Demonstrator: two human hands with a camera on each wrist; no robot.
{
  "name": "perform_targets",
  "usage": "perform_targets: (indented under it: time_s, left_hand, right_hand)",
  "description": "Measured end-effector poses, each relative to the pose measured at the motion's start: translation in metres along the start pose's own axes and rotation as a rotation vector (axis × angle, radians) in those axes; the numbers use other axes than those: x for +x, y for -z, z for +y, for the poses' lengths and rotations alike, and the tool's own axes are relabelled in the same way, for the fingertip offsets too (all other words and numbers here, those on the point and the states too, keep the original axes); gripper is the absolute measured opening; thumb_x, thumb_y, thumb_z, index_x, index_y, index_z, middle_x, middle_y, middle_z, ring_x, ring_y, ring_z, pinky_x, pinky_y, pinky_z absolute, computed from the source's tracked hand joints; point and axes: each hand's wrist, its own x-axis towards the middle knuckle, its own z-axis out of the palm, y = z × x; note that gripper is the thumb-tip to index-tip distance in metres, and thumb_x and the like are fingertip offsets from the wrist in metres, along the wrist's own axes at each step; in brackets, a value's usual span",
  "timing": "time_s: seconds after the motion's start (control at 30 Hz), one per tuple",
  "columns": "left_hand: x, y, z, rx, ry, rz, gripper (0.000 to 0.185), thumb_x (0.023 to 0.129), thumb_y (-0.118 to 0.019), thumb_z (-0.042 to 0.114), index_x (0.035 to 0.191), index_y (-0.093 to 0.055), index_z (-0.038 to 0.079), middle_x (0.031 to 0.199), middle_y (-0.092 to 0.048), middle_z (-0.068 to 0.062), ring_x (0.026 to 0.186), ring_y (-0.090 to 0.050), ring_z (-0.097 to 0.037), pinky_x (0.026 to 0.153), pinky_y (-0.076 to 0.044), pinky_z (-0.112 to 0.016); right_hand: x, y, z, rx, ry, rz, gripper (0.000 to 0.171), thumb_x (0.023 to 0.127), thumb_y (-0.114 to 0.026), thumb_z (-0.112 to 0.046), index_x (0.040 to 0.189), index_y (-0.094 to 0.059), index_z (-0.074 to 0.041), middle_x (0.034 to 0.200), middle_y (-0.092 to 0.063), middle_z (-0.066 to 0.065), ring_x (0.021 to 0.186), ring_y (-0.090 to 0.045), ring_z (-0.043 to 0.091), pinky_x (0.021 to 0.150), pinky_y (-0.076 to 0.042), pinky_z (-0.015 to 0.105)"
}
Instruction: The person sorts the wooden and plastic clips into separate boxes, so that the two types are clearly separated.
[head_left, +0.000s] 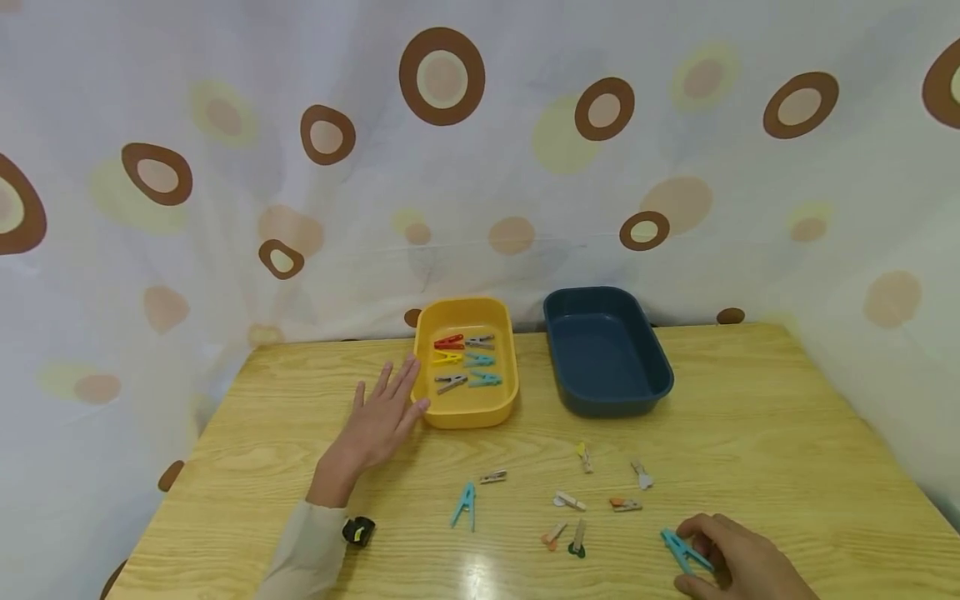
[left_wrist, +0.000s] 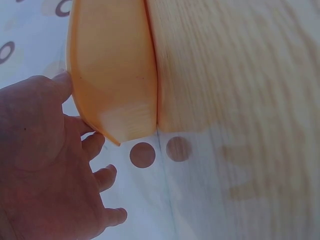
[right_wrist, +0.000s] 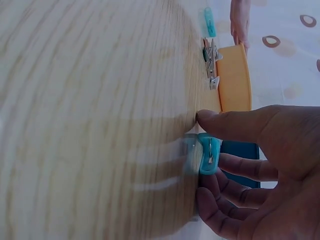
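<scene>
My right hand [head_left: 738, 558] is at the front right of the table, its thumb and fingers around a turquoise clothespin [head_left: 686, 551] lying on the wood. In the right wrist view the clothespin [right_wrist: 209, 154] is between thumb and fingers; the thumb tip stands apart from it. My left hand [head_left: 378, 425], fingers spread, touches the left rim of the yellow tray [head_left: 465, 419]. Inside that tray lie several plastic clothespins, such as a red clothespin [head_left: 449, 342] and a yellow clothespin [head_left: 447, 357]. In the left wrist view the thumb and a finger touch the tray's rim [left_wrist: 72, 82].
A dark blue tray [head_left: 609, 406] stands right of the yellow one. Several small wooden clothespins with decorations, among them one with an orange piece [head_left: 626, 505], are scattered across the table's middle. Another turquoise clothespin [head_left: 465, 505] lies left of them. A patterned cloth [head_left: 480, 183] hangs behind.
</scene>
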Motion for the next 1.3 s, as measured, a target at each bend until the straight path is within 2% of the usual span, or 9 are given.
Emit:
perform_targets:
  time_s: [0.2, 0.33, 0.57, 0.87, 1.0, 1.3]
  left_hand:
    - [-0.001, 0.000, 0.000, -0.009, -0.007, -0.002, 0.069, 0.112, -0.031, 0.048, 0.166, -0.011, 0.010, 0.172, -0.008, -0.006, 0.157, -0.004, -0.036, 0.116, -0.004, -0.073]
    - [0.000, 0.000, -0.001, -0.006, -0.002, -0.001, 0.069, 0.112, -0.031, 0.049, 0.166, -0.011, 0.011, 0.172, -0.008, -0.005, 0.157, -0.003, -0.035, 0.117, -0.005, -0.072]
    - [-0.001, 0.002, 0.000, 0.001, 0.010, -0.011, 0.070, 0.112, -0.032, 0.049, 0.166, -0.011, 0.010, 0.172, -0.007, -0.005, 0.157, -0.005, -0.036, 0.116, -0.005, -0.073]
    - [-0.002, 0.000, 0.000, -0.002, 0.000, 0.002, 0.069, 0.112, -0.034, 0.048, 0.166, -0.013, 0.011, 0.172, -0.009, -0.004, 0.157, -0.005, -0.035, 0.116, -0.006, -0.073]
    - [-0.002, -0.001, -0.001, 0.001, 0.000, 0.006, 0.069, 0.112, -0.034, 0.048, 0.166, -0.013, 0.011, 0.172, -0.010, -0.005, 0.157, -0.007, -0.037, 0.116, -0.006, -0.073]
    - [0.000, -0.001, 0.000, -0.009, -0.024, 0.037, 0.069, 0.112, -0.033, 0.048, 0.165, -0.015, 0.009, 0.171, -0.013, -0.009, 0.156, -0.009, -0.038, 0.115, -0.007, -0.075]
  right_hand:
    - [0.001, 0.001, -0.002, 0.014, -0.052, -0.022, 0.040, 0.088, -0.082, -0.038, 0.114, -0.069, -0.010, 0.086, -0.054, -0.007, 0.069, -0.045, -0.003, 0.059, -0.044, 0.022]
    - [0.002, 0.004, -0.004, -0.007, -0.014, -0.007, 0.036, 0.088, -0.082, -0.037, 0.111, -0.069, -0.012, 0.086, -0.055, -0.007, 0.070, -0.044, -0.003, 0.059, -0.043, 0.022]
    - [0.002, 0.009, -0.012, -0.038, 0.112, 0.045, 0.032, 0.090, -0.081, -0.031, 0.112, -0.069, -0.011, 0.092, -0.057, -0.010, 0.076, -0.049, -0.005, 0.061, -0.047, 0.023]
    - [0.005, 0.011, -0.027, -0.054, 0.117, 0.086, 0.032, 0.086, -0.085, -0.028, 0.110, -0.068, -0.014, 0.097, -0.061, -0.011, 0.078, -0.055, -0.003, 0.062, -0.050, 0.024]
    - [0.007, 0.009, -0.033, -0.079, 0.141, 0.137, 0.028, 0.086, -0.084, -0.025, 0.109, -0.068, -0.019, 0.098, -0.062, -0.013, 0.080, -0.058, -0.002, 0.063, -0.051, 0.025]
    - [0.016, 0.005, -0.048, -0.093, 0.282, 0.293, 0.033, 0.085, -0.085, -0.016, 0.111, -0.067, -0.024, 0.102, -0.062, -0.018, 0.085, -0.061, 0.002, 0.067, -0.055, 0.027]
